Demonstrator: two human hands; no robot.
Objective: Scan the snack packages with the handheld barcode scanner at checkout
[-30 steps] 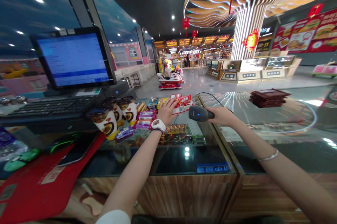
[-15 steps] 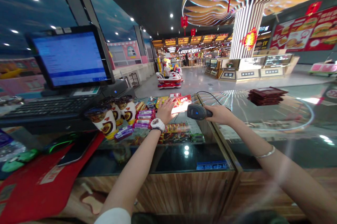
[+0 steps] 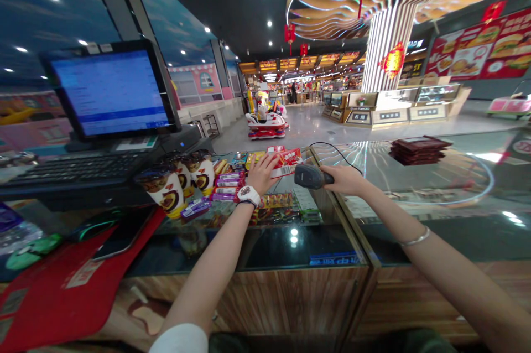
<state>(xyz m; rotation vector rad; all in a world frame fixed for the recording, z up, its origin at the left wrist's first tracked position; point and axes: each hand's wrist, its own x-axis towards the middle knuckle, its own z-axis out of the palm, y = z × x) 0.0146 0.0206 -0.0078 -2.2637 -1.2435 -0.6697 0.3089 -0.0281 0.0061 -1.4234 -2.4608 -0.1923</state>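
My left hand (image 3: 261, 174), with a white watch on its wrist, grips the left end of a red and white snack box (image 3: 287, 163). A barcode shows on the side of the box towards me. My right hand (image 3: 345, 180) is wrapped round the handle of a black barcode scanner (image 3: 309, 176), whose head points left at the box, a small gap away. Beside my left hand lie several purple-wrapped snack bars (image 3: 227, 187). Brown and white cups (image 3: 166, 190) with dark lids stand farther left. Colourful packets (image 3: 279, 201) show below my left hand, inside or on the glass counter.
On the left, a monitor (image 3: 112, 93) stands behind a black keyboard (image 3: 78, 167). A phone (image 3: 120, 237) lies on a red mat (image 3: 95, 292). Dark red packets (image 3: 418, 150) are stacked on the right glass top. The scanner's cable (image 3: 336, 148) arcs behind my right hand.
The bright scanner light on the box has gone out, and its print and barcode now show. Both hands stay in nearly the same place.
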